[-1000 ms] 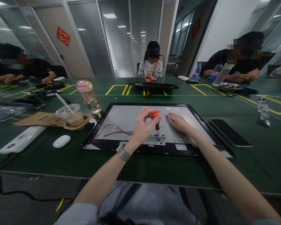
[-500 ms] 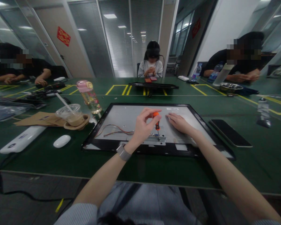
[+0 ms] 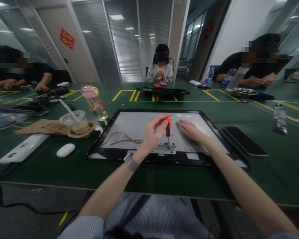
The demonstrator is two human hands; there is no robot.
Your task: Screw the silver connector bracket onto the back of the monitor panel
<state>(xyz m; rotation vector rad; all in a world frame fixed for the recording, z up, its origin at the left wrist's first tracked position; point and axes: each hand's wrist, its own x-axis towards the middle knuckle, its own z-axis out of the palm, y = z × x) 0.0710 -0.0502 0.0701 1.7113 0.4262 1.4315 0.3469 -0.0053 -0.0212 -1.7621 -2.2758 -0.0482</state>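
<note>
My left hand [image 3: 153, 132] grips the orange and black handle of a screwdriver [image 3: 168, 127], which stands nearly upright. Its tip meets a metal bracket [image 3: 173, 149] near the front edge of a display panel [image 3: 144, 121]. The panel lies with its grey metal back up inside a black frame. My right hand [image 3: 189, 129] rests flat on that back, fingers stretched out, just right of the screwdriver. Loose thin cables [image 3: 124, 136] run across the panel to the left of the bracket.
Left of the panel are a white mouse [image 3: 65, 150], a power strip [image 3: 23, 148], an iced drink cup [image 3: 76, 122] and a pink-lidded bottle [image 3: 94, 103]. A phone [image 3: 244, 141] lies at right. Several people sit around the green table [image 3: 276, 176]; a dark flat panel [image 3: 163, 91] is at the far side.
The screwdriver handle has turned and leans slightly differently, with my left fingers shifting a little on it. My right hand stays in place.
</note>
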